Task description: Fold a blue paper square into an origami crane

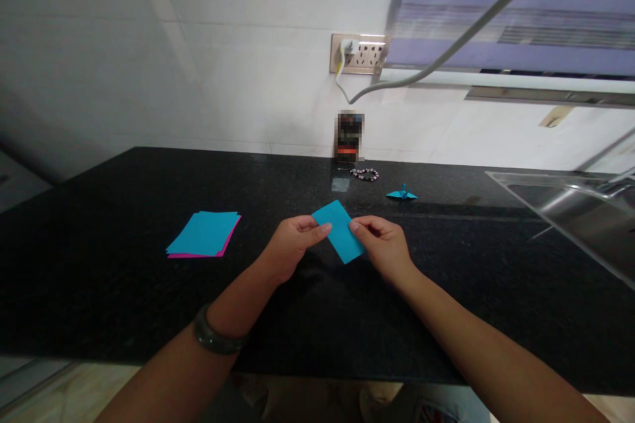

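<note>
A blue sheet of origami paper (339,232), in the shape of a narrow rectangle, is held tilted above the dark countertop. My left hand (295,244) pinches its left edge, thumb on top. On the opposite edge, my right hand (384,244) grips the paper between thumb and fingers. The fingertips beneath the sheet are hidden. To the left lies a stack of square paper (206,232), blue on top with pink showing below. Behind my right hand sits a folded blue paper crane (402,193).
A beaded bracelet (366,174) lies near the wall, beside a blurred-out upright object (349,137). On the right is a steel sink (595,211). A grey cable (446,56) runs from the wall socket (367,55). The black countertop (124,304) ends close to my body.
</note>
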Demonstrator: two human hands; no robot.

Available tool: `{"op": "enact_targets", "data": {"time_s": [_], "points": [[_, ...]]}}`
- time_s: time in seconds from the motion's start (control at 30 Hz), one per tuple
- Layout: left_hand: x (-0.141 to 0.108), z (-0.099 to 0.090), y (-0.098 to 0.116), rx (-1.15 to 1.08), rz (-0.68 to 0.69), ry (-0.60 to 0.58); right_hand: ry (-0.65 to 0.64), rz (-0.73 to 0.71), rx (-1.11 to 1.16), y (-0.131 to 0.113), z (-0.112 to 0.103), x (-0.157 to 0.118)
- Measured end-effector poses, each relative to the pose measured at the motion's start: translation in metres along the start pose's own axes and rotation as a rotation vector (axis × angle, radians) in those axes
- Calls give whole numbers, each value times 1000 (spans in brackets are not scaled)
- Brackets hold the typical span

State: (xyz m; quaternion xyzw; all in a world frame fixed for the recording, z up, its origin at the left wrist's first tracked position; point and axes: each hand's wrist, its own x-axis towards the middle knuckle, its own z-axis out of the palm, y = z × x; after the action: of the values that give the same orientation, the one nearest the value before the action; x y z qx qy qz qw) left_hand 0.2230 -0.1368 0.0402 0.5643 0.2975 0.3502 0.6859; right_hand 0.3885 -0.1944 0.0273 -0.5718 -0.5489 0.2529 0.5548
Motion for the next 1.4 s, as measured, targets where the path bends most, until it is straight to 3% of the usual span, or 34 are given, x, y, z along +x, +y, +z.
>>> {"op": "enact_targets", "data": {"time_s": [0.1, 0.23, 0.3, 0.47, 0.6, 0.77, 0.97, 1.27, 1.4], "points": [[-1, 2, -2, -96, -44, -33, -78, 113, 95, -1, 4, -2], [-1, 1, -4, -168, -77, -25, -225, 62, 46, -4, 5, -6], [1, 0, -5, -203, -85, 20, -250, -49, -65, -4, 3, -5], [4, -2, -3, -260, -167, 83, -202, -515, -453, -5, -9, 0], [2, -1, -4, -259, -222, 21, -277, -655, -588, -11, -14, 0], [1, 0, -7, -248, -240, -39, -391, -685, -616, -11, -14, -1], [2, 0, -8, -273, -197, -54, -403, -701, -527, -7, -12, 0], [1, 4, -6, -324, -171, -55, -312, -492, -341, -7, -4, -4], [2, 5, -6, -316, -176, -49, -351, -496, -302, -10, -4, -5]]}}
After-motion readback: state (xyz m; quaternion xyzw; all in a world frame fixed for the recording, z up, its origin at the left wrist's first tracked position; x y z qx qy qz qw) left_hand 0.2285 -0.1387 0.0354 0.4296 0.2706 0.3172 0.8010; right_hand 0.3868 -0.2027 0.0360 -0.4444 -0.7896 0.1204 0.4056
